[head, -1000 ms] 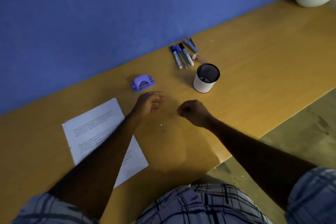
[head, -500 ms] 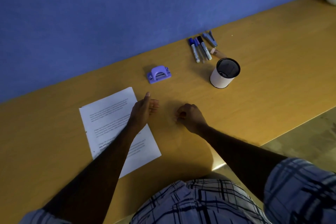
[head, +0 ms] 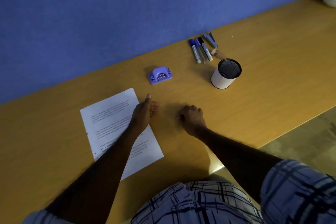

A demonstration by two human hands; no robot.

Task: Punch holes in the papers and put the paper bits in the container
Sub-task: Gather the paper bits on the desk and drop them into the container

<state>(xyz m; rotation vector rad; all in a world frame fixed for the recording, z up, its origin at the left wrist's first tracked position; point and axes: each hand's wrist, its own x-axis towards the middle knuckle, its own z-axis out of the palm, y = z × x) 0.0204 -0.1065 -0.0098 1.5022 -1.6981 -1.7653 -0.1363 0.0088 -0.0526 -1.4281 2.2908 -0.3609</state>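
Since a second ago my left hand (head: pixel 144 112) has slid back from the bare wood near the punch to the right edge of the papers (head: pixel 116 125), and my head has turned so that the cup and pens sit further right in view. That left grip is wide: palm edge down, thumb up, fingers straight, holding nothing. I judge I keep it there as a wall to sweep bits against.

My right hand (head: pixel 191 119) is curled narrow, fingertips pinched down at the bench (head: pixel 272 82). Something pale shows at the tips, probably a paper bit, but it is too small for me to be sure. The two hands face each other across a short gap of wood.

The papers lie flat under my left forearm, printed side up, with small dark marks along the left edge that may be holes. The punch (head: pixel 160 75) sits just beyond them, untouched, out of the way. The container (head: pixel 225 74) stands upright to the right, mouth open, within reach of my right hand. The pens (head: pixel 200 51) lie behind it by the wall.
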